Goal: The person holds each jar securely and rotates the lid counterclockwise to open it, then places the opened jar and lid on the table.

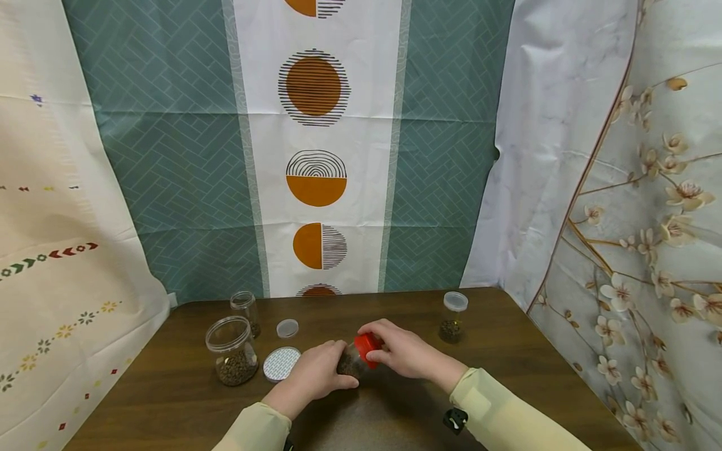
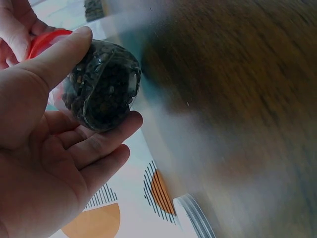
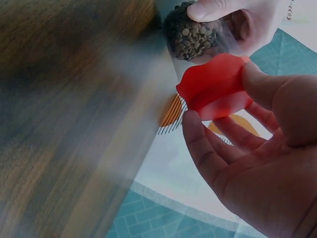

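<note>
Tilted over the table is a small clear jar (image 2: 106, 87) of dark brown pellets. My left hand (image 1: 318, 373) grips its body, thumb on one side and fingers beneath, as the left wrist view shows. At the jar's mouth end is a red lid (image 3: 215, 87) with a wavy edge. My right hand (image 1: 406, 351) pinches this lid between thumb and fingers. Both hands are close together near the middle of the table. Beside the left hand lies a round white lid (image 1: 281, 364). The jar's mouth is hidden by the red lid.
On the left of the brown wooden table (image 1: 169, 388) stand a wide open jar (image 1: 235, 360) partly filled with pellets and a narrower jar (image 1: 245, 307) behind it. A small clear lid (image 1: 287, 328) lies nearby. A lidded jar (image 1: 452, 319) stands at the back right.
</note>
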{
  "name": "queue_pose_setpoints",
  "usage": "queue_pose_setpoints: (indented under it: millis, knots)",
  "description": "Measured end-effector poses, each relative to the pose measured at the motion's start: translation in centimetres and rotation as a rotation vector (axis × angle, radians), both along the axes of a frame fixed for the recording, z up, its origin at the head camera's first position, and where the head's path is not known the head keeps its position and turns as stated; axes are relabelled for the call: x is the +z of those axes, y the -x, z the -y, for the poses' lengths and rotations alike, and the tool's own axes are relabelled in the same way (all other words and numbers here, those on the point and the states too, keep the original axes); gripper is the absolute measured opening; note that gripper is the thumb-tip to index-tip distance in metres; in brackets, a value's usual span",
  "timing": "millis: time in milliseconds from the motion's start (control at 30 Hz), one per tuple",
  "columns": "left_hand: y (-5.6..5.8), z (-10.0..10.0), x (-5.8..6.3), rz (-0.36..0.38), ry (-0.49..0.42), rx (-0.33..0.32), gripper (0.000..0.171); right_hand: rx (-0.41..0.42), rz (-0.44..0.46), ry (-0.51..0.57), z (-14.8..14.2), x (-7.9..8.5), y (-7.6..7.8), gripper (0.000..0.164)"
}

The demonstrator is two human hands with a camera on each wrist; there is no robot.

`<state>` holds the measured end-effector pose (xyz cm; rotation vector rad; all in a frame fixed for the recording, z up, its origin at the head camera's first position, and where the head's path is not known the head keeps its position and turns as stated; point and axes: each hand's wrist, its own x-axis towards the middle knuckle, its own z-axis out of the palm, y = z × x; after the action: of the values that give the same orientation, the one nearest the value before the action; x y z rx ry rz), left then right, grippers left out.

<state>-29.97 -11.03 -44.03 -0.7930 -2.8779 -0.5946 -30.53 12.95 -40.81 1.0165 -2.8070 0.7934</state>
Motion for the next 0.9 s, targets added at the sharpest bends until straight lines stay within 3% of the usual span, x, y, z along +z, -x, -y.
queue_pose_setpoints:
  millis: [567,667,900]
  knots:
    - [-0.04,-0.07,-0.03,-0.007,0.009,0.005,0.061,0.031,-0.038,0.017,-0.08,-0.11,-0.22,0.041]
    - [-0.07,-0.11,-0.01,-0.003,0.018,0.009,0.064,-0.001,-0.027,0.029,0.01,-0.13,-0.24,0.043]
    - [-0.15,-0.20,0.12,-0.005,0.039,0.019,0.065,-0.163,0.014,-0.013,0.65,-0.14,-0.02,0.051]
